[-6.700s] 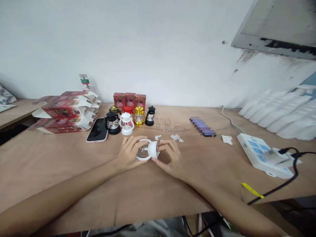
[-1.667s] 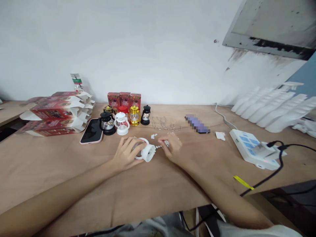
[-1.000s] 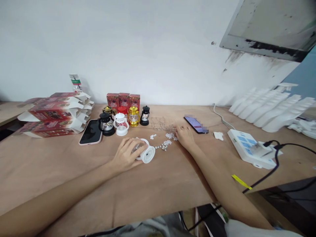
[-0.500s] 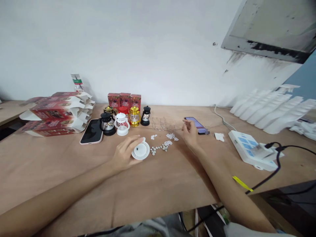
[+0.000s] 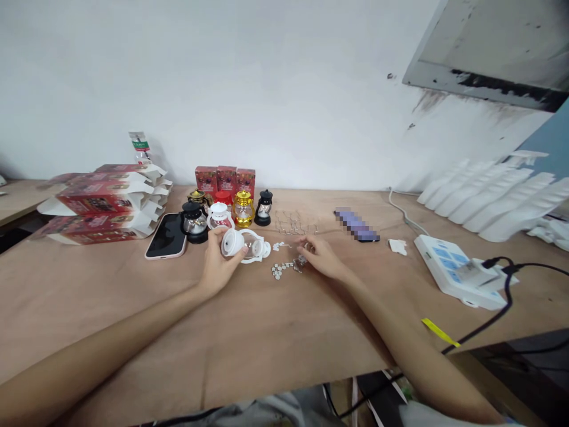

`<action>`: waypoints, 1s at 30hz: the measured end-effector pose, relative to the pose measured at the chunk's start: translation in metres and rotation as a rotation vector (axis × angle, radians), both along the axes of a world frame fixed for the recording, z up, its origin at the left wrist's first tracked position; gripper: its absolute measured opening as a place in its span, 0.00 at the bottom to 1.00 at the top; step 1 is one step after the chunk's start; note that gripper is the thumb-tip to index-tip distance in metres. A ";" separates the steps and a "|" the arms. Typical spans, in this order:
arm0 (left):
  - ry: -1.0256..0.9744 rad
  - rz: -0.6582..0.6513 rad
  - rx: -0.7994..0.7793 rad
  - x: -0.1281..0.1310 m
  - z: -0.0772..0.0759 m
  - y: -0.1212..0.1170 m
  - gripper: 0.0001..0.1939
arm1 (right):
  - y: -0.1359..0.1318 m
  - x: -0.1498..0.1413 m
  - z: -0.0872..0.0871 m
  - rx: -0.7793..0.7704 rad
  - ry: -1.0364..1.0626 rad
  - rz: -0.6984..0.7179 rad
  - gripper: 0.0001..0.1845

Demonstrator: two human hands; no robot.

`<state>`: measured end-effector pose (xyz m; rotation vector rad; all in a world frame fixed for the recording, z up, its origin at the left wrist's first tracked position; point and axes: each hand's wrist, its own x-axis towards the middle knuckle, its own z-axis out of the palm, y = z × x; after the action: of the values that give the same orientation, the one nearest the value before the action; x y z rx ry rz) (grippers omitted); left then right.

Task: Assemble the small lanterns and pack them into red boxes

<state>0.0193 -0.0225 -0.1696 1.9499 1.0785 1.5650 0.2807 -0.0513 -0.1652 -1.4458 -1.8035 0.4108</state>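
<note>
My left hand (image 5: pixel 216 264) is closed around a small white lantern (image 5: pixel 253 248), which lies tipped sideways with its round base towards me and its top pointing right. To the right of it, my right hand (image 5: pixel 320 255) hovers low over the table with fingers bent and fingertips together. A thin line shows near those fingertips, but what they hold is too small to tell. Below and between the hands lie several button cells (image 5: pixel 278 271). Small white pieces (image 5: pixel 278 245) sit just beyond them, and bent metal wires (image 5: pixel 296 222) are spread further back.
Several lanterns, among them a black lantern (image 5: pixel 194 222) and a gold lantern (image 5: pixel 243 209), stand before red boxes (image 5: pixel 226 178). Flattened cartons (image 5: pixel 102 201) and a phone (image 5: pixel 166 236) are left. Another phone (image 5: pixel 355 224), a power strip (image 5: pixel 460 270) and white plastic parts (image 5: pixel 484 198) are right.
My left hand has turned the white lantern from base-up to sideways, so its body shows. My right hand has moved left and nearer, from beside the phone to the small parts.
</note>
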 end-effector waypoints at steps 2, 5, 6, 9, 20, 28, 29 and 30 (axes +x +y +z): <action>0.002 -0.034 -0.024 0.000 0.000 0.000 0.23 | -0.001 0.001 0.000 0.062 -0.074 -0.021 0.13; -0.016 -0.087 -0.082 0.001 0.001 0.000 0.24 | -0.003 0.001 -0.001 0.080 -0.124 0.086 0.19; -0.028 -0.102 -0.109 0.001 0.002 0.000 0.24 | -0.003 0.000 -0.001 0.068 -0.138 0.126 0.22; -0.070 -0.138 -0.209 0.002 0.005 0.001 0.23 | -0.004 -0.003 -0.001 0.015 -0.203 0.178 0.28; -0.165 -0.251 -0.358 0.006 0.014 -0.003 0.18 | -0.003 -0.001 0.003 -0.028 -0.240 0.192 0.27; -0.180 -0.240 -0.358 0.006 0.015 -0.002 0.18 | -0.006 0.002 0.006 -0.094 -0.186 0.353 0.34; -0.182 -0.239 -0.358 0.006 0.014 -0.002 0.18 | -0.006 0.003 0.007 -0.098 -0.186 0.368 0.34; -0.184 -0.238 -0.357 0.006 0.014 -0.002 0.18 | -0.006 0.004 0.008 -0.100 -0.185 0.381 0.35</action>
<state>0.0252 -0.0246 -0.1554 1.5964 0.9359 1.2935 0.2844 -0.0575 -0.1573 -1.2356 -2.2459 0.5802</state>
